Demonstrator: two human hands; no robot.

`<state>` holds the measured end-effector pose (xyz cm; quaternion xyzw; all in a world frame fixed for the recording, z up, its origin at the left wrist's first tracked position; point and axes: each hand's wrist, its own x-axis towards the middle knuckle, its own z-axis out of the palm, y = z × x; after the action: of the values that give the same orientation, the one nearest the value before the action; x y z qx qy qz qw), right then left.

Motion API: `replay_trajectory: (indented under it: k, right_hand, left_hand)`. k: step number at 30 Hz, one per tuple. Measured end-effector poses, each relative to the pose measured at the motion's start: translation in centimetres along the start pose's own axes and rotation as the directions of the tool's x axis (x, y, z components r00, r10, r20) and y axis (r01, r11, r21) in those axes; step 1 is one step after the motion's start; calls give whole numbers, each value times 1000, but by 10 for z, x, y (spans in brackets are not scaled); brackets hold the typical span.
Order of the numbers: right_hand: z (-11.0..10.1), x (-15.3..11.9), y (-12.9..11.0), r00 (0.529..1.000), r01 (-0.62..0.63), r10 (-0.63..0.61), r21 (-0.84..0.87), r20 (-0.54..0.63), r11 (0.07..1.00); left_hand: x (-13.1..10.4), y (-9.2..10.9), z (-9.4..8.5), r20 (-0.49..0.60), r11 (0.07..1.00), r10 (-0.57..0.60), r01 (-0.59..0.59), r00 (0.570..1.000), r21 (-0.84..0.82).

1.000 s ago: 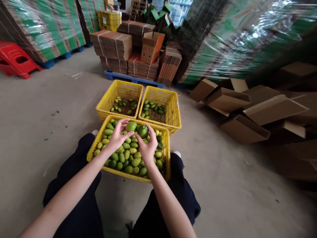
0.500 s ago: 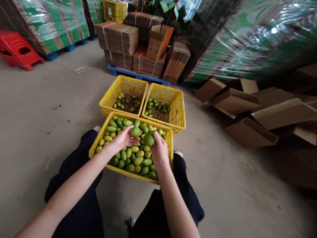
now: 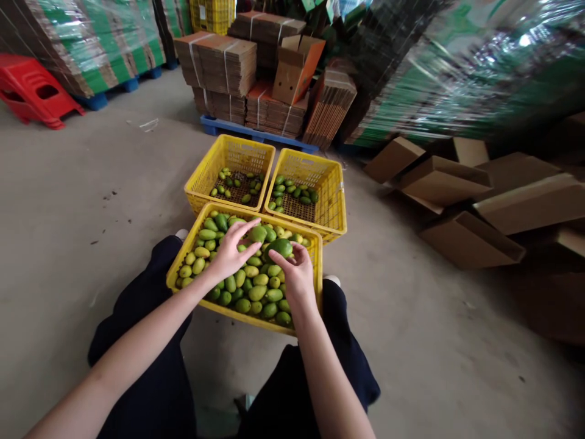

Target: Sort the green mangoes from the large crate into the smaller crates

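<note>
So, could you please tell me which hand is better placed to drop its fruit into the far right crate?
Probably the right hand: it holds the large green fruit nearest the far right crate, while the left hand sits further left.

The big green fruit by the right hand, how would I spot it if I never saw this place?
Find the nearest yellow crate, the full one between the person's knees. At its far right, the right hand touches one fruit. It is darker green and much bigger than the small yellowish ones around it.
</note>
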<state>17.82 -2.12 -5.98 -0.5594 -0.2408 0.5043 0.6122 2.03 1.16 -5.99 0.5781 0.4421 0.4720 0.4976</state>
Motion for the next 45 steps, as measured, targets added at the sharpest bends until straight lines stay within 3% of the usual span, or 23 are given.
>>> replay_trajectory:
  k: [3,5,7,9,11,15,18,24,31,34,36,40,43,45]
  right_hand:
    - [3,-5,-3,949,306,-314,-150,-31,940]
    - [5,-9,-6,914,398,-405,-170,-13,902]
    - [6,-10,-7,910,411,-414,-134,8,902]
    - [6,-9,-7,936,352,-350,-48,48,935]
    - [4,-5,-7,971,211,-218,76,102,975]
    - [0,5,-11,980,-125,70,302,186,945]
    - [-2,8,-14,959,-223,137,362,248,905]
    - [6,3,-9,950,-253,175,313,258,915]
    - [17,2,0,908,-365,285,248,306,897]
    - [18,3,7,893,-433,376,247,246,867]
    - [19,4,12,909,-414,379,274,173,868]
    - [18,6,16,923,-384,368,317,111,867]
    - [17,6,10,895,-445,425,303,133,843]
    - [17,4,5,881,-471,429,291,199,833]
  left_hand:
    - [-4,3,2,39,975,156,-160,987,154]
    - [-6,1,4,33,986,135,-137,990,90]
    - [-5,-2,4,5,997,64,-63,998,-54]
    - [-3,-4,2,-14,971,-46,41,999,-235]
    - [1,-3,-3,10,894,-180,168,984,-416]
    - [8,6,-8,230,649,-357,417,905,-636]
    - [9,12,-3,351,517,-402,525,846,-676]
    - [6,10,4,296,419,-485,515,823,-748]
    - [7,11,-1,192,481,-485,443,853,-756]
    - [8,9,1,150,466,-585,482,797,-742]
    - [8,9,3,126,447,-629,490,767,-748]
    - [7,15,1,140,407,-623,471,770,-782]
    - [8,20,-3,220,298,-697,556,682,-776]
    - [8,21,-4,204,283,-738,569,643,-772]
